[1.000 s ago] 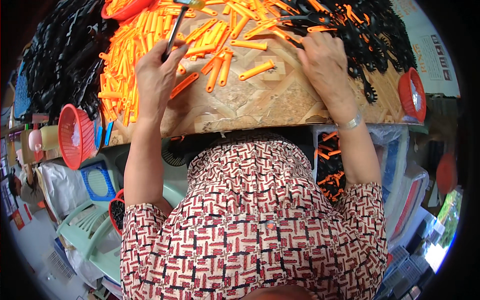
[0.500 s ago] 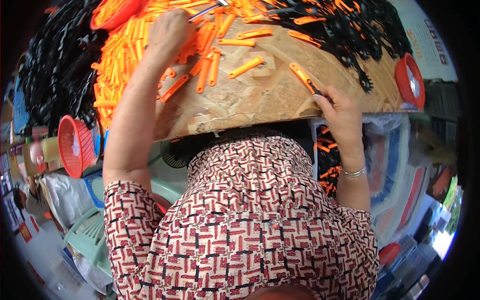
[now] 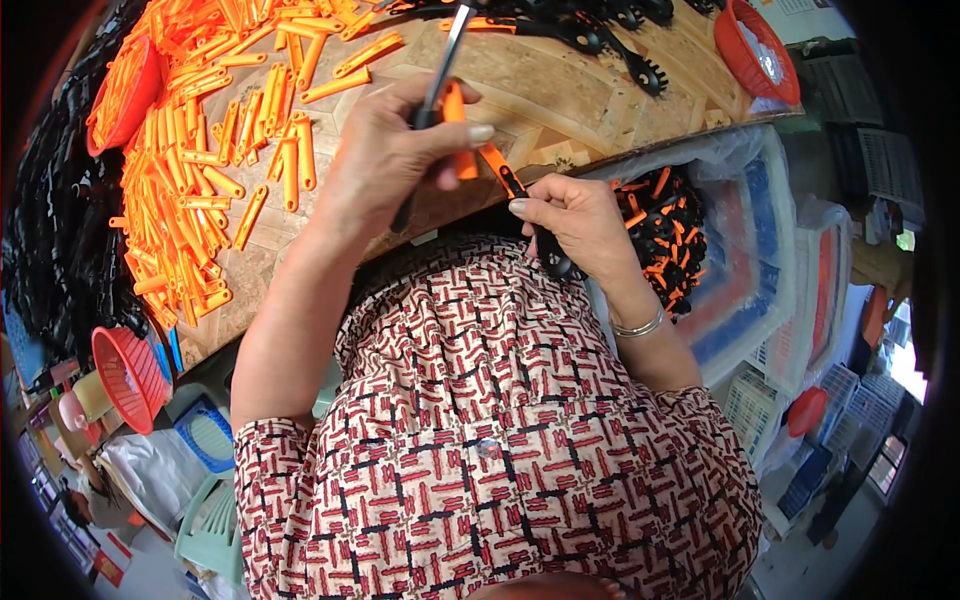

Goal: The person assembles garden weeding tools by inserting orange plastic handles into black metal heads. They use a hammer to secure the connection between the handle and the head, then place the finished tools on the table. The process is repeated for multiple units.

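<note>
My left hand (image 3: 395, 150) is closed on a black utensil stem (image 3: 437, 85) and an orange plastic sleeve (image 3: 455, 130), above the near edge of the wooden table (image 3: 560, 100). My right hand (image 3: 575, 225) grips a black utensil with an orange handle (image 3: 505, 180), its black end (image 3: 555, 262) pointing down toward my chest. The two hands are close together, nearly touching. A heap of orange handle sleeves (image 3: 200, 170) lies on the table to the left. Black utensils (image 3: 590, 35) lie at the far side.
A clear bin (image 3: 760, 250) at my right holds finished black-and-orange pieces (image 3: 665, 225). Red baskets stand at the table's far left (image 3: 125, 85), far right (image 3: 755, 50) and low on the left (image 3: 130, 375). Black parts (image 3: 55, 250) are piled along the left edge. Crates and plastic stools crowd the floor.
Both hands came back from the piles toward my chest. My left hand now carries a black stem and an orange sleeve; my right hand lifted an orange-handled utensil off the table edge.
</note>
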The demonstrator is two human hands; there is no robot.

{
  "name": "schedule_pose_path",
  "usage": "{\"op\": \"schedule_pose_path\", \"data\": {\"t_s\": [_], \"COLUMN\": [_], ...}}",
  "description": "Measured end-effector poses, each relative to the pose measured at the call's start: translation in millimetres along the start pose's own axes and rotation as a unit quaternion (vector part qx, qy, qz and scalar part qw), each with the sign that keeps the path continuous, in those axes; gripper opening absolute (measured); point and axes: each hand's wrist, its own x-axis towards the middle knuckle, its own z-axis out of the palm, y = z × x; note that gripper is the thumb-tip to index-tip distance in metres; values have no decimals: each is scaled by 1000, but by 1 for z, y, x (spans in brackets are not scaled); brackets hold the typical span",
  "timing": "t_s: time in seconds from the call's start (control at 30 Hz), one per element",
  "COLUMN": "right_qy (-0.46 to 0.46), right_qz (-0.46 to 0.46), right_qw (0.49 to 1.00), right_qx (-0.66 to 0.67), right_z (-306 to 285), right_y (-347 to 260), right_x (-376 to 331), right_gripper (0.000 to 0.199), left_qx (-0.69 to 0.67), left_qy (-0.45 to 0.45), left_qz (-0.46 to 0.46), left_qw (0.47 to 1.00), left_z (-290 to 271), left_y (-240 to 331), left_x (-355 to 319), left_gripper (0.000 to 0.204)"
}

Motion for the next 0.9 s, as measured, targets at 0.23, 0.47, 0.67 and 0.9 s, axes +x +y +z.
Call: {"op": "schedule_pose_path", "data": {"t_s": [0.23,0.47,0.67,0.9], "right_qy": [-1,6,4,8], "right_qz": [-16,-13,35,36], "right_qw": [999,999,997,999], "right_qx": [34,33,63,-4], "right_z": [7,8,8,6], "right_y": [7,6,-3,-6], "right_x": [3,2,0,4], "right_gripper": [20,22,27,29], "left_qx": [18,177,342,284], "left_qy": [14,37,78,113], "left_qz": [-26,-34,46,161], "left_qw": [999,983,935,938], "left_z": [25,31,29,2], "left_y": [-22,-20,-36,-31], "left_x": [6,3,7,-5], "left_gripper": [20,22,23,24]}}
